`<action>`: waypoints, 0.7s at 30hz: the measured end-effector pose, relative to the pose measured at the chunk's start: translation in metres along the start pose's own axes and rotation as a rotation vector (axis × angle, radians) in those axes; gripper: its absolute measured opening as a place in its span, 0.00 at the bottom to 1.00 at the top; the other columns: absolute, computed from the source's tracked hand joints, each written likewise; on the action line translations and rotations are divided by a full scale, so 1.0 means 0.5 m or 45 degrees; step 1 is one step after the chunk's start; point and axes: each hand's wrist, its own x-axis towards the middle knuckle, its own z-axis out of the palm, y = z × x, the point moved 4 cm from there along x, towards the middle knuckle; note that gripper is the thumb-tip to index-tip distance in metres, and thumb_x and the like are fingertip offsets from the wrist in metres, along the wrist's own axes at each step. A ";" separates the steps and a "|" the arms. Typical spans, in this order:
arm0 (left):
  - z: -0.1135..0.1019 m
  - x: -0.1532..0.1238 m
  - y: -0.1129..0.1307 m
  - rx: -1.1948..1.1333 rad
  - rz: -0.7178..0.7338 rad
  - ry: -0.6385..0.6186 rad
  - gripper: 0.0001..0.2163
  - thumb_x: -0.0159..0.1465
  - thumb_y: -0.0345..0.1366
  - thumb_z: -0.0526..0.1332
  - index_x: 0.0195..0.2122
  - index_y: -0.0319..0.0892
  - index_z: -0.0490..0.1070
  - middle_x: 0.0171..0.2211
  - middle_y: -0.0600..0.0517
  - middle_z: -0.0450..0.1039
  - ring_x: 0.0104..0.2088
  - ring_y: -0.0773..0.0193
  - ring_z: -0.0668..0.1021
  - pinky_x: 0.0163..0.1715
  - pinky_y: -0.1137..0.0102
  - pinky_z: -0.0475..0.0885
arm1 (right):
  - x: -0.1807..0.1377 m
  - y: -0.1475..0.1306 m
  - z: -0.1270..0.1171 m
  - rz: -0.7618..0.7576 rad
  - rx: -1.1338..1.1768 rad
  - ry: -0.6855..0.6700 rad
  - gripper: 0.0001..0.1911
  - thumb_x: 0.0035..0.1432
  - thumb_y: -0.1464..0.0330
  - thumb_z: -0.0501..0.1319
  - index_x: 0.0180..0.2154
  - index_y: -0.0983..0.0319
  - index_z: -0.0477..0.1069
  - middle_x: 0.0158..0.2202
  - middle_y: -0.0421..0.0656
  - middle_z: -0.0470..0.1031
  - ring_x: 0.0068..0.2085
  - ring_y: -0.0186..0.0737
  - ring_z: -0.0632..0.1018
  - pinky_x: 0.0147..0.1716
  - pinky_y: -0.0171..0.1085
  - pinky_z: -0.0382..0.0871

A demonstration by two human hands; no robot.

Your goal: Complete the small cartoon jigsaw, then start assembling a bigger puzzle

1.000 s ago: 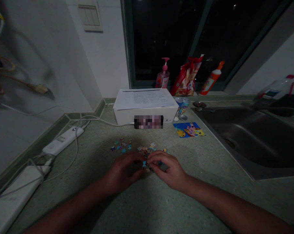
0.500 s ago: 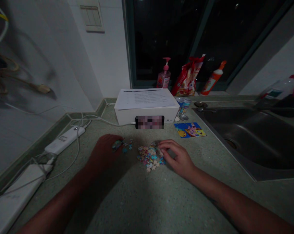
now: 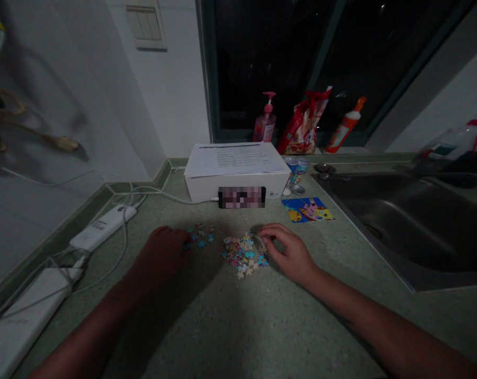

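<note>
A heap of small jigsaw puzzle pieces point(image 3: 244, 255), some printed and some showing plain beige backs, lies on the counter between my hands. My right hand point(image 3: 288, 250) is at the heap's right edge, thumb and forefinger pinched on what looks like a beige-backed puzzle piece point(image 3: 259, 240). My left hand point(image 3: 165, 252) rests palm down to the left, its curled fingertips at a loose group of puzzle pieces point(image 3: 201, 243). Those fingertips are dark and partly hidden, so I cannot see whether they hold a piece. A blue picture card point(image 3: 308, 209) with cartoon figures lies beyond my right hand.
A phone point(image 3: 241, 197) leans against a white box point(image 3: 238, 176) with a printed sheet on top. White power strips point(image 3: 104, 226) and cables run along the left. Small tins point(image 3: 297, 190) stand beside the box. A steel sink point(image 3: 380, 231) is at the right.
My left hand has drawn back slightly left and down, and more loose pieces show beside its fingertips. My right hand stays pinched at the heap's edge, nearly still.
</note>
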 end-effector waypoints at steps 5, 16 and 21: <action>0.005 -0.004 -0.001 0.016 0.004 -0.052 0.13 0.66 0.32 0.57 0.45 0.42 0.81 0.44 0.42 0.86 0.47 0.45 0.85 0.62 0.45 0.68 | -0.002 0.005 0.001 0.019 0.001 -0.006 0.10 0.71 0.69 0.59 0.48 0.55 0.78 0.47 0.45 0.83 0.49 0.44 0.84 0.48 0.45 0.80; 0.013 -0.012 -0.004 -0.007 0.056 0.081 0.12 0.62 0.29 0.57 0.38 0.44 0.81 0.37 0.43 0.86 0.42 0.46 0.86 0.60 0.44 0.69 | 0.000 0.003 0.002 0.014 0.005 -0.006 0.10 0.71 0.70 0.59 0.48 0.55 0.77 0.47 0.45 0.83 0.49 0.45 0.84 0.48 0.46 0.81; 0.011 -0.011 -0.002 -0.024 0.069 0.081 0.12 0.64 0.31 0.57 0.40 0.43 0.82 0.40 0.42 0.85 0.43 0.44 0.85 0.60 0.44 0.70 | 0.002 0.000 0.001 0.007 -0.014 -0.007 0.10 0.71 0.71 0.59 0.48 0.55 0.77 0.47 0.45 0.84 0.49 0.44 0.84 0.49 0.46 0.80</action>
